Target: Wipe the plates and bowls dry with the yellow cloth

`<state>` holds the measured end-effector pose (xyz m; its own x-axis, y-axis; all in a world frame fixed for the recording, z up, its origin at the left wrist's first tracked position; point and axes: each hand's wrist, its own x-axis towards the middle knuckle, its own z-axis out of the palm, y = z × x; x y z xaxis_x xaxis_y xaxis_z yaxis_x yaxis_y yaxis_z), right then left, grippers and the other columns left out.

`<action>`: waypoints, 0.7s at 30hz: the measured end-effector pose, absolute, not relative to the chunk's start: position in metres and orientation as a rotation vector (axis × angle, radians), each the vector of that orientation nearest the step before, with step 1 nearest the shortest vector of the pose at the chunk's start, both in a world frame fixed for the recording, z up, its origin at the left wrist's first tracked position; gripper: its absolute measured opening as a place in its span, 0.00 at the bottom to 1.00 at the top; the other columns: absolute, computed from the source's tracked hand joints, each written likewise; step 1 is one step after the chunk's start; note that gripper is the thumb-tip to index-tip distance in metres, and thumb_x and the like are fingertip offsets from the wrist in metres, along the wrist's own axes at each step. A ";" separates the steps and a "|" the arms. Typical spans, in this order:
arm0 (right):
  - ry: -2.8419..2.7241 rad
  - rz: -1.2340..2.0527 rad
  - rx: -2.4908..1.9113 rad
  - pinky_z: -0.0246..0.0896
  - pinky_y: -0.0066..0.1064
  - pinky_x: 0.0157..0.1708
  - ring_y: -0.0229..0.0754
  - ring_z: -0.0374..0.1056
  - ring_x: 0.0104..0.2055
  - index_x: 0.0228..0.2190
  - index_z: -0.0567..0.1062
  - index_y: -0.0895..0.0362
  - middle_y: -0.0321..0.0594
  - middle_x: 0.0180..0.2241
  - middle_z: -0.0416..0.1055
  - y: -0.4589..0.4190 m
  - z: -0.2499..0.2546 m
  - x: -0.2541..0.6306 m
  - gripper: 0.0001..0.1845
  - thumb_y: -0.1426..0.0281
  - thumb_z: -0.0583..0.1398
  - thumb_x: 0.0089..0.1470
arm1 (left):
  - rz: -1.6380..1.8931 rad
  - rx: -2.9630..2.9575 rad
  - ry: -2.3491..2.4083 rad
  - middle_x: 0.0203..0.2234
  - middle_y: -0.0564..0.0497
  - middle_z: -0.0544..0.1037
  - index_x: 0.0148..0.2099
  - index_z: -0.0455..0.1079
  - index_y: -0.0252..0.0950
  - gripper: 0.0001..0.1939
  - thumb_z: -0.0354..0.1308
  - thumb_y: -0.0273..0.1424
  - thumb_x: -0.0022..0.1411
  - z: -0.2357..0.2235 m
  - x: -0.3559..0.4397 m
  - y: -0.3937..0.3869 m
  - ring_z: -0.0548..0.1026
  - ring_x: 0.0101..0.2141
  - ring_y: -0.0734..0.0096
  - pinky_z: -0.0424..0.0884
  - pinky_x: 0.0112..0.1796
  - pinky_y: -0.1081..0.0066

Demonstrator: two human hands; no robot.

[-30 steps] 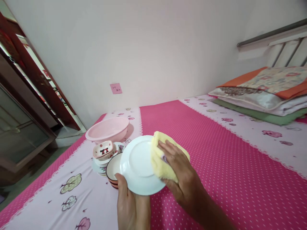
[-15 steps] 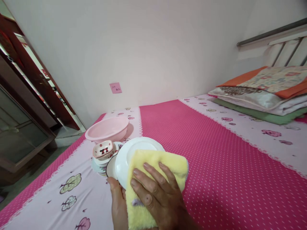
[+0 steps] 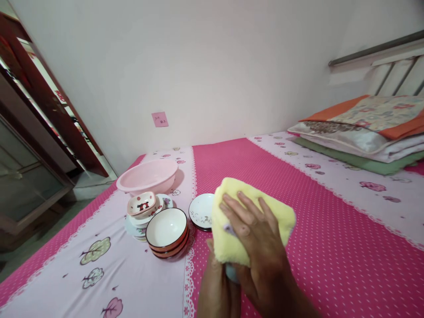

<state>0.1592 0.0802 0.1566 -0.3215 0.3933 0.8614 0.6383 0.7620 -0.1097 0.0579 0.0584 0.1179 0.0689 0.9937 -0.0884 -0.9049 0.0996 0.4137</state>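
My right hand (image 3: pixel 256 240) lies with fingers spread flat on a yellow cloth (image 3: pixel 232 247), pressing it over a white plate (image 3: pixel 232 274) of which only a sliver shows beneath. My left hand (image 3: pixel 217 287) grips that plate from below at its near edge; its fingers are mostly hidden. Left of the hands stands a stack of red-rimmed bowls (image 3: pixel 167 232), and a small patterned plate (image 3: pixel 201 211) lies just behind the cloth.
A pink basin (image 3: pixel 147 176) sits at the back left, with a pile of small dishes (image 3: pixel 142 210) in front of it. All rest on a pink dotted bedsheet (image 3: pixel 331 247). Folded bedding (image 3: pixel 364 132) lies at the far right by a metal headboard.
Both hands with plate and cloth have shifted right, uncovering the bowls and the small patterned plate. The cloth now covers nearly the whole plate.
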 end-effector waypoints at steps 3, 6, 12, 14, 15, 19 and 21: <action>-1.871 -0.267 -0.862 0.38 0.57 0.72 0.56 0.50 0.74 0.67 0.59 0.63 0.52 0.68 0.62 0.086 0.159 0.170 0.30 0.67 0.50 0.68 | 1.436 0.376 0.366 0.65 0.43 0.72 0.71 0.65 0.40 0.27 0.46 0.42 0.75 0.117 0.066 0.061 0.58 0.70 0.54 0.59 0.67 0.55; -1.800 -0.205 -0.949 0.44 0.57 0.70 0.54 0.53 0.73 0.68 0.58 0.57 0.49 0.68 0.63 0.097 0.155 0.175 0.30 0.70 0.52 0.67 | 1.449 0.388 0.300 0.66 0.46 0.70 0.68 0.68 0.43 0.27 0.46 0.46 0.75 0.123 0.066 0.062 0.56 0.71 0.54 0.54 0.69 0.55; -1.806 -0.067 -0.977 0.56 0.58 0.66 0.53 0.54 0.72 0.70 0.55 0.53 0.48 0.70 0.60 0.109 0.143 0.173 0.32 0.73 0.52 0.67 | 1.549 0.378 0.138 0.62 0.46 0.73 0.63 0.74 0.46 0.26 0.51 0.52 0.71 0.138 0.045 0.060 0.68 0.64 0.54 0.52 0.69 0.56; -1.867 -0.090 -0.938 0.52 0.60 0.68 0.53 0.51 0.73 0.70 0.55 0.55 0.49 0.70 0.59 0.105 0.142 0.167 0.32 0.72 0.52 0.67 | 1.588 0.385 0.090 0.60 0.46 0.75 0.62 0.74 0.47 0.25 0.50 0.51 0.72 0.140 0.037 0.060 0.74 0.60 0.55 0.53 0.68 0.56; -1.903 -0.107 -0.922 0.50 0.60 0.68 0.54 0.49 0.74 0.70 0.55 0.57 0.49 0.70 0.59 0.102 0.142 0.163 0.32 0.71 0.52 0.68 | 1.606 0.395 0.063 0.59 0.45 0.76 0.62 0.75 0.47 0.25 0.49 0.50 0.73 0.141 0.034 0.061 0.75 0.59 0.56 0.55 0.68 0.56; -2.064 -0.157 -0.841 0.42 0.60 0.71 0.54 0.48 0.75 0.70 0.54 0.63 0.51 0.70 0.59 0.085 0.144 0.146 0.32 0.69 0.52 0.68 | 1.625 0.435 -0.070 0.56 0.44 0.79 0.64 0.72 0.45 0.28 0.44 0.51 0.75 0.137 0.020 0.062 0.76 0.59 0.60 0.62 0.65 0.61; -2.120 -0.201 -0.770 0.40 0.56 0.73 0.53 0.50 0.74 0.68 0.59 0.64 0.48 0.69 0.62 0.078 0.143 0.136 0.30 0.68 0.52 0.69 | 1.583 0.442 -0.097 0.56 0.42 0.80 0.66 0.71 0.42 0.31 0.42 0.53 0.74 0.131 0.012 0.061 0.76 0.58 0.62 0.64 0.63 0.64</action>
<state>0.1360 0.0783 0.1435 -0.4502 0.4533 0.7693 0.5901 0.7976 -0.1247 0.0117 0.0611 0.1310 0.0021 0.9417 0.3363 -0.9757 -0.0717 0.2070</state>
